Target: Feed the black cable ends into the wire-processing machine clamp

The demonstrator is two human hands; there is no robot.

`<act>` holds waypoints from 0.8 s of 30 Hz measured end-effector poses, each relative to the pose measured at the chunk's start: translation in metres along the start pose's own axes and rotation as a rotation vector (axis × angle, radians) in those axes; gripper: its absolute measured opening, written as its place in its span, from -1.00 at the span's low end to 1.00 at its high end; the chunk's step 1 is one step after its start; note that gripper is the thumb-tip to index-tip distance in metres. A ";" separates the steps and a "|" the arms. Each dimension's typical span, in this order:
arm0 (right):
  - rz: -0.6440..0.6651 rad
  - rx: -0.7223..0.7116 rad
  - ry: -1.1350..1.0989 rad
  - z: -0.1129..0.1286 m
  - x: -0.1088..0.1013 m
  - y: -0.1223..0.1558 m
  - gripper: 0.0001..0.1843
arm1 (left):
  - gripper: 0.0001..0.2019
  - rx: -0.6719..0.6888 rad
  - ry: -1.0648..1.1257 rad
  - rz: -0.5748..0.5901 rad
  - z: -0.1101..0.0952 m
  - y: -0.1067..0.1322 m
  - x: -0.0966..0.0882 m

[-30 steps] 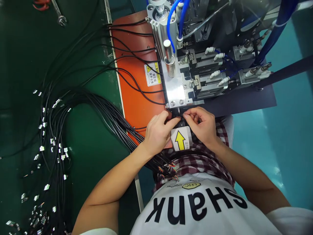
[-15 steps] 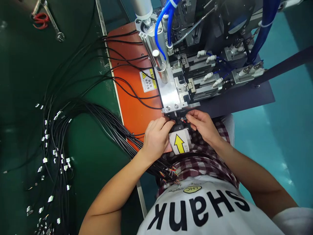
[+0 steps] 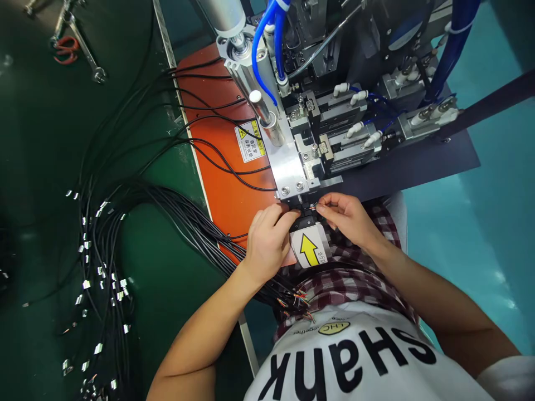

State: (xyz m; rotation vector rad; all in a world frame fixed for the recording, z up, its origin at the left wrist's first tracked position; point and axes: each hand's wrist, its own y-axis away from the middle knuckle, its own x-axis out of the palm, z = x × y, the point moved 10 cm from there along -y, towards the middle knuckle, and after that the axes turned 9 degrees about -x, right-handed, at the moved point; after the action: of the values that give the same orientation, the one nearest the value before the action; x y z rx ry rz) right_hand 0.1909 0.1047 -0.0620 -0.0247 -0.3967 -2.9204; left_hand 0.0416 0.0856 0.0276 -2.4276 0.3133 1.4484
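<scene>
My left hand [image 3: 270, 239] is closed with thumb and forefinger pinched on a black cable [image 3: 238, 237], which runs in from the left and passes under the hand. My right hand [image 3: 345, 220] pinches the thin coloured wires [image 3: 311, 206] at the cable's end, just right of my left fingertips. Both hands are at the front slot of a machine [image 3: 288, 172], below its metal plate. A label with a yellow arrow [image 3: 309, 249] lies just below the slot. The fingertips partly hide the wire ends.
A thick bundle of black cables [image 3: 184, 214] crosses the green table [image 3: 167, 312] toward my lap, with bare coloured ends [image 3: 300, 299]. Other cables lie across the orange base plate [image 3: 213, 189]. A wrench [image 3: 87, 53] and red-handled tool [image 3: 66, 50] lie far left. Blue air hoses [image 3: 257, 50] hang above.
The view has shifted slightly. My right fingertips have come slightly lower and closer to the slot, and the coloured wires now lie flatter along it. My left hand keeps its pinch.
</scene>
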 end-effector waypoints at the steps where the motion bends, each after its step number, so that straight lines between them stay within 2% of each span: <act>1: 0.005 0.012 -0.009 -0.002 -0.001 -0.001 -0.69 | -0.72 0.003 0.005 0.006 0.000 0.000 0.000; 3: -0.007 0.012 -0.006 -0.005 -0.005 0.000 -0.66 | -0.72 0.010 0.002 0.006 -0.001 -0.001 0.000; 8: -0.078 -0.003 -0.029 -0.013 -0.013 0.003 -0.65 | -0.77 0.003 -0.169 -0.101 -0.008 0.002 -0.010; 15: -0.034 0.003 -0.172 -0.008 -0.002 -0.001 -0.69 | -0.70 -0.027 -0.240 -0.016 -0.014 0.005 -0.005; 24: 0.017 0.052 -0.142 -0.009 0.000 -0.010 -0.75 | -0.71 -0.031 -0.230 -0.011 -0.011 0.005 -0.003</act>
State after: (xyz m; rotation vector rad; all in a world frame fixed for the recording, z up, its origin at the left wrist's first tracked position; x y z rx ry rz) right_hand 0.1887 0.1118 -0.0732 -0.2282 -0.4914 -2.8996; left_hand 0.0474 0.0771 0.0348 -2.2516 0.2261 1.7189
